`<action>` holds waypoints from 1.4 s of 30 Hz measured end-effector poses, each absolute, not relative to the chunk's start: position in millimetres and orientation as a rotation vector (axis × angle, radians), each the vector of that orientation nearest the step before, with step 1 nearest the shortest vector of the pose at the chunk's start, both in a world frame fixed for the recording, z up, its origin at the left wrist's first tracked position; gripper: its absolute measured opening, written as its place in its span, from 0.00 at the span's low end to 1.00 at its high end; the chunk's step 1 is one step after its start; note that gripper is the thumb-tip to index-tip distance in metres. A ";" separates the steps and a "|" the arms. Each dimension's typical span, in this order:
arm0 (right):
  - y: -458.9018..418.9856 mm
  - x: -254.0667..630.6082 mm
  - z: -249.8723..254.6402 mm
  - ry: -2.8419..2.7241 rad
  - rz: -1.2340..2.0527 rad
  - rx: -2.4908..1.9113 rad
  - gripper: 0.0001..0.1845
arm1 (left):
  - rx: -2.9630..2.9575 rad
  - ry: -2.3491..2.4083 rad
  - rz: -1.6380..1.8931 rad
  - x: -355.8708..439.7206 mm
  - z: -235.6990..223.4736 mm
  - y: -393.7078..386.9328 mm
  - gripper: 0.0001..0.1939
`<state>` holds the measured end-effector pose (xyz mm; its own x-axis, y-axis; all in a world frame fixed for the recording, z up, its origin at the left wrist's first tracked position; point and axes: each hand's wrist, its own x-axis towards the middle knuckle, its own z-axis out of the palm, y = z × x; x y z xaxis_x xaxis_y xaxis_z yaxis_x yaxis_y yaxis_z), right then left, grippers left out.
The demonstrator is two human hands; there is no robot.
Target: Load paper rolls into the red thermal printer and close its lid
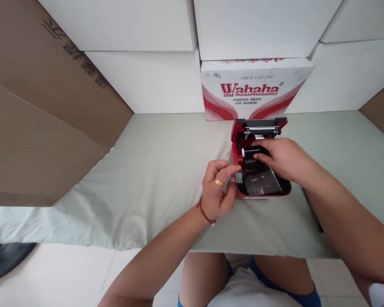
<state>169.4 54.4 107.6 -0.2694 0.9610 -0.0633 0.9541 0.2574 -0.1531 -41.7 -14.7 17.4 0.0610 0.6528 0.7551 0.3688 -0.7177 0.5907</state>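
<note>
A small red and black label printer (238, 195) sits on the cloth-covered table with its lid (259, 123) tilted up at the back. Inside lies a black roll (250, 158) of shiny film, and a loose clear flap (262, 182) hangs from it over the front of the bay. My right hand (280, 158) reaches in from the right, thumb and fingers closed about the roll's right part; its right end is hidden. My left hand (220, 187), wearing a ring, is closed against the printer's left wall, index fingertip at the rim beside the roll's left end.
Right behind the printer stands a Wahaha water carton (256, 89). White boxes (144, 81) are stacked along the back. A large brown carton (51, 111) fills the left side, and another (380, 106) shows at the right edge. A dark flat object (313, 209) lies partly under my right forearm.
</note>
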 end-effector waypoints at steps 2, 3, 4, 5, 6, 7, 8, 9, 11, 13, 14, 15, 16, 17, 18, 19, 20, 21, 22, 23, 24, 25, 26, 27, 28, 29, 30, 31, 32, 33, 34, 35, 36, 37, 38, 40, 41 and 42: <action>57.4 170.5 105.0 -2.471 0.273 -1.842 0.24 | 2.116 1.017 1.684 -42.5 19.4 -16.0 0.20; 58.9 170.7 104.4 -2.483 0.286 -1.829 0.25 | 2.116 1.004 1.663 -42.6 20.1 -16.2 0.21; 60.1 170.6 104.3 -2.494 0.297 -1.824 0.25 | 2.112 0.992 1.635 -42.4 20.4 -16.2 0.21; 61.1 170.1 104.6 -2.501 0.303 -1.827 0.25 | 2.104 0.984 1.604 -42.2 20.5 -16.1 0.22; 61.7 169.2 105.2 -2.504 0.301 -1.840 0.25 | 2.095 0.981 1.574 -42.0 20.3 -15.8 0.22; 62.0 168.1 105.9 -2.507 0.293 -1.856 0.24 | 2.087 0.980 1.545 -41.8 20.0 -15.5 0.21; 61.8 166.8 106.6 -2.512 0.281 -1.872 0.24 | 2.079 0.982 1.524 -41.7 19.7 -15.1 0.21; 61.4 165.5 107.1 -2.520 0.265 -1.886 0.24 | 2.074 0.983 1.514 -41.8 19.6 -14.8 0.21; 59.8 162.8 107.4 -2.541 0.230 -1.892 0.25 | 2.072 0.973 1.512 -42.2 19.8 -14.2 0.22; 57.7 160.8 106.6 -2.539 0.190 -1.890 0.25 | 2.081 0.966 1.512 -42.8 20.9 -13.5 0.22; 56.8 160.3 105.9 -2.525 0.169 -1.893 0.25 | 2.085 0.967 1.507 -43.0 21.6 -13.1 0.22; 56.0 160.0 105.1 -2.507 0.150 -1.896 0.24 | 2.089 0.970 1.497 -43.1 22.3 -12.7 0.21; 55.5 160.0 104.5 -2.492 0.136 -1.895 0.23 | 2.092 0.978 1.488 -43.1 22.9 -12.3 0.20; 55.2 160.3 103.9 -2.484 0.128 -1.889 0.22 | 2.095 0.985 1.482 -43.1 23.4 -12.0 0.20; 55.1 160.6 103.5 -2.484 0.125 -1.881 0.23 | 2.098 0.992 1.478 -42.9 23.6 -11.7 0.19; 55.3 161.0 103.3 -2.490 0.127 -1.875 0.23 | 2.102 0.999 1.478 -42.6 23.6 -11.5 0.19; 55.7 161.2 103.2 -2.497 0.130 -1.868 0.24 | 2.106 1.003 1.480 -42.4 23.4 -11.5 0.18; 56.1 161.4 103.1 -2.502 0.132 -1.862 0.24 | 2.110 1.008 1.484 -42.2 23.1 -11.7 0.18; 56.6 161.5 103.0 -2.504 0.130 -1.858 0.24 | 2.114 1.014 1.490 -42.0 22.7 -11.9 0.17; 57.0 161.5 102.8 -2.502 0.121 -1.853 0.24 | 2.121 1.021 1.501 -41.9 22.4 -12.3 0.17; 57.4 161.4 102.4 -2.499 0.108 -1.849 0.24 | 2.132 1.029 1.517 -41.9 22.2 -12.8 0.16; 57.5 161.2 102.0 -2.495 0.091 -1.845 0.24 | 2.154 1.031 1.536 -41.9 22.2 -13.3 0.15; 57.6 161.0 101.5 -2.492 0.078 -1.844 0.24 | 2.187 1.025 1.555 -41.9 22.3 -13.8 0.16; 57.5 160.7 101.1 -2.489 0.070 -1.847 0.24 | 2.230 1.007 1.575 -41.8 22.7 -14.3 0.17; 57.3 160.4 100.8 -2.486 0.068 -1.851 0.24 | 2.276 0.978 1.593 -41.6 23.2 -14.6 0.18; 57.0 160.0 100.9 -2.486 0.074 -1.858 0.24 | 2.319 0.943 1.609 -41.1 23.8 -14.9 0.19; 56.7 159.5 101.3 -2.487 0.085 -1.872 0.24 | 2.355 0.906 1.621 -40.4 24.2 -15.0 0.20; 56.5 159.0 102.0 -2.490 0.099 -1.886 0.24 | 2.383 0.870 1.629 -39.4 24.6 -15.2 0.20; 56.2 158.4 102.9 -2.491 0.115 -1.902 0.25 | 2.404 0.840 1.634 -38.3 24.7 -15.3 0.20; 56.1 158.0 103.9 -2.491 0.130 -1.918 0.25 | 2.422 0.817 1.635 -37.3 24.6 -15.5 0.20; 56.0 157.7 104.8 -2.489 0.145 -1.932 0.26 | 2.436 0.802 1.632 -36.3 24.3 -15.7 0.20; 56.0 157.7 105.3 -2.484 0.161 -1.943 0.26 | 2.447 0.793 1.629 -35.5 23.8 -16.0 0.21; 56.3 158.2 105.3 -2.477 0.178 -1.945 0.27 | 2.457 0.790 1.624 -34.9 23.3 -16.4 0.21; 56.8 159.2 104.6 -2.470 0.200 -1.936 0.27 | 2.462 0.789 1.619 -34.7 22.9 -16.8 0.21; 57.6 160.7 103.4 -2.462 0.226 -1.911 0.26 | 2.467 0.790 1.612 -34.6 22.7 -17.2 0.22; 59.5 165.4 100.0 -2.450 0.297 -1.805 0.24 | 2.479 0.791 1.594 -35.1 22.9 -18.1 0.23; 60.3 168.4 98.6 -2.441 0.341 -1.735 0.24 | 2.486 0.792 1.586 -35.3 23.4 -18.5 0.23; 60.5 171.6 98.0 -2.427 0.391 -1.665 0.23 | 2.494 0.794 1.579 -35.6 24.1 -18.9 0.23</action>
<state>171.6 60.5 98.0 -0.3608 0.9326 -0.0060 0.8874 0.3413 -0.3098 -35.6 -18.9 24.1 0.3324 0.4667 0.8196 0.3796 -0.8617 0.3367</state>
